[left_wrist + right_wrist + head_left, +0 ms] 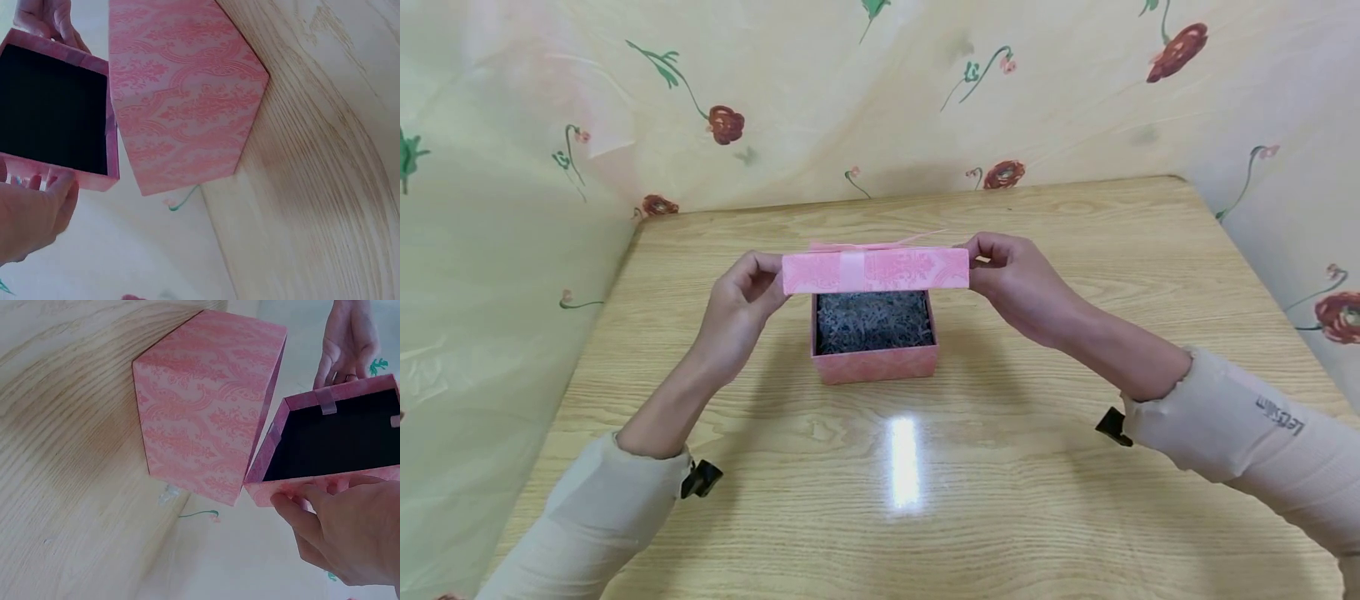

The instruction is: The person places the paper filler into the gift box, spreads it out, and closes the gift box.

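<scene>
A pink patterned box lid point(910, 271) with a pale ribbon band is held up over the back part of a matching pink box point(876, 367). My left hand point(733, 317) grips its left side, while the right hand point(1026, 292) pinches the opposite side. Dark shredded paper point(872, 321) fills the visible part of the box, which stands on the table. Seen from below in the right wrist view, the lid's dark inside point(334, 434) has ribbon ends folded over its rim. Whether the lid touches the box's back edge I cannot tell.
The wooden table point(865, 458) carries a bright light reflection in front of the box. Flower-patterned sheeting point(820, 100) hangs behind the table and at both sides. Black clips point(702, 479) sit at both sleeve cuffs.
</scene>
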A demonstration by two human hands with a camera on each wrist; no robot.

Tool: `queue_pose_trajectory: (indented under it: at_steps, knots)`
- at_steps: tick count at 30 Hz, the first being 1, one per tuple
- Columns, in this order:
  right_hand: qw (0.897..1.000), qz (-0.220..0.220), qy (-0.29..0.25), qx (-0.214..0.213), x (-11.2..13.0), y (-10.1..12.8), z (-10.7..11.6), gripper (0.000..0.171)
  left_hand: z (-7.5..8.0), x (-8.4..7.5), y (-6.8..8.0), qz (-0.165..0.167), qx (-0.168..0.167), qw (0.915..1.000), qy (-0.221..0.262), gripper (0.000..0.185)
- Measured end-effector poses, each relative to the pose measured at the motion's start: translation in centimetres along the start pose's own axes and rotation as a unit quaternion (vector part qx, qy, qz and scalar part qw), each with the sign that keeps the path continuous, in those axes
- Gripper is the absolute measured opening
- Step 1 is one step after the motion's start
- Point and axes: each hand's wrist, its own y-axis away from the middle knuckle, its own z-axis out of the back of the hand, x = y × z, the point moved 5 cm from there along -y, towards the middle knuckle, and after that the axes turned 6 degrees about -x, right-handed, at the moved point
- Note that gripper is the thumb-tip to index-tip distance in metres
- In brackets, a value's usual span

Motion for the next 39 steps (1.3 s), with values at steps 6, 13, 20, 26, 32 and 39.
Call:
queue_pose_trajectory:
  at_steps: [6,13,20,26,32,39]
  knots:
    - [0.999,0.026,0.036,-0.006,0.1,-0.2,-0.1,0.009,0.2,0.3,0.1,-0.005,0.019,0.9997,-0.017,0.014]
    - [0.989,0.055,0.139,-0.016,0.0,-0.8,-0.2,0.003,0.4,0.6,0.1,0.004,0.038,0.9992,-0.012,0.016]
    - [0.976,0.119,0.181,-0.012,-0.3,-1.2,-0.5,0.007,0.5,1.0,0.1,0.027,0.052,0.9982,0.008,0.020]
    - [0.970,0.155,0.187,0.003,-0.6,-1.4,-0.6,0.014,0.7,1.3,0.1,0.020,0.051,0.9983,0.019,0.022]
    - [0.967,0.166,0.195,0.015,-0.7,-1.6,-0.8,0.015,1.1,1.5,-0.1,-0.001,0.038,0.9991,0.020,0.022]
    - [0.964,0.172,0.201,0.015,-0.8,-1.6,-0.9,0.015,1.4,1.6,-0.2,-0.009,0.039,0.9987,0.031,0.023]
